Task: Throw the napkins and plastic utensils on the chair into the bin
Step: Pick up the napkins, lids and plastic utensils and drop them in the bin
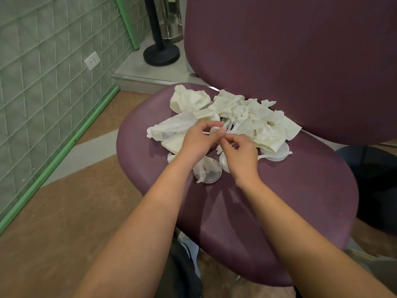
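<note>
Both hands, left hand [198, 139] and right hand [238, 154], pinch white plastic utensils [227, 125] amid crumpled white napkins [242, 110] on the maroon padded chair [279, 201]; best bunch everything together before lifting.

Chair [279, 201]: plum/maroon, plain. Napkins [236, 110]: cream-white, at 12 o'clock on seat. Plastic lids [209, 176]: clear/whitish. Wall [43, 82], 9 o'clock: grey-green w/ grid pattern, green trim. Floor [64, 211]: brown w/ grey stripe. Post base [161, 53], 11 o'clock: black.
</note>
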### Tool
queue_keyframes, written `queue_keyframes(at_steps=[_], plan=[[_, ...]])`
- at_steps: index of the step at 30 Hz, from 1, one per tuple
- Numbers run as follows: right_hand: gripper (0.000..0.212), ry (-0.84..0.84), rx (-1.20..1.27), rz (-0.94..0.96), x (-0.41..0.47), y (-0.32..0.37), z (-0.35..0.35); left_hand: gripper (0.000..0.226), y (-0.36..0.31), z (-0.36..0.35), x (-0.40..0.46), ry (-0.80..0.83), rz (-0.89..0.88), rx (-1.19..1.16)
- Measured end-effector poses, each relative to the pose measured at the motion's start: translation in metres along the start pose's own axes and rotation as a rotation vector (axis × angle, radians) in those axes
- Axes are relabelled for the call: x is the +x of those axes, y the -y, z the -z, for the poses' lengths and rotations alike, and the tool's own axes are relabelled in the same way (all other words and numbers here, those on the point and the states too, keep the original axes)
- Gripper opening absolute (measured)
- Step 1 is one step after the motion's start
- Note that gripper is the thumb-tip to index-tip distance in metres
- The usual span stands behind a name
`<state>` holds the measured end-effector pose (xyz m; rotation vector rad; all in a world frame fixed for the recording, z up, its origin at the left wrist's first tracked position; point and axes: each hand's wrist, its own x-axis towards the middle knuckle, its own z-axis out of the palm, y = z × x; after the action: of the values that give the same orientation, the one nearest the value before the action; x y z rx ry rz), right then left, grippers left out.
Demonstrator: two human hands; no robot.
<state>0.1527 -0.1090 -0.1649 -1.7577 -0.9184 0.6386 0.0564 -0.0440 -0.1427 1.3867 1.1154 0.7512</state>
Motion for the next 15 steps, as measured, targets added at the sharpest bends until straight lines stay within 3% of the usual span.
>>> queue_keyframes(at_steps=[3,6,9,12,15], plan=[[0.018,0.097,-0.163,-0.010,-0.010,-0.012,-0.007,0.014,0.000,0.009,0.003,-0.097,-0.042,0.093],[0.035,0.263,-0.576,0.073,-0.022,-0.024,-0.015,0.016,0.002,0.018,0.005,-0.130,-0.069,0.178],[0.032,0.252,-0.808,0.214,-0.028,-0.028,-0.017,0.021,0.005,0.018,0.003,-0.110,-0.071,0.228],[0.026,0.235,-0.847,0.237,-0.026,-0.030,-0.014,0.028,0.004,0.016,0.001,-0.061,-0.020,0.172],[0.015,0.169,-0.592,0.171,-0.021,-0.026,-0.006,0.030,0.002,0.017,0.000,-0.016,-0.024,0.215]])
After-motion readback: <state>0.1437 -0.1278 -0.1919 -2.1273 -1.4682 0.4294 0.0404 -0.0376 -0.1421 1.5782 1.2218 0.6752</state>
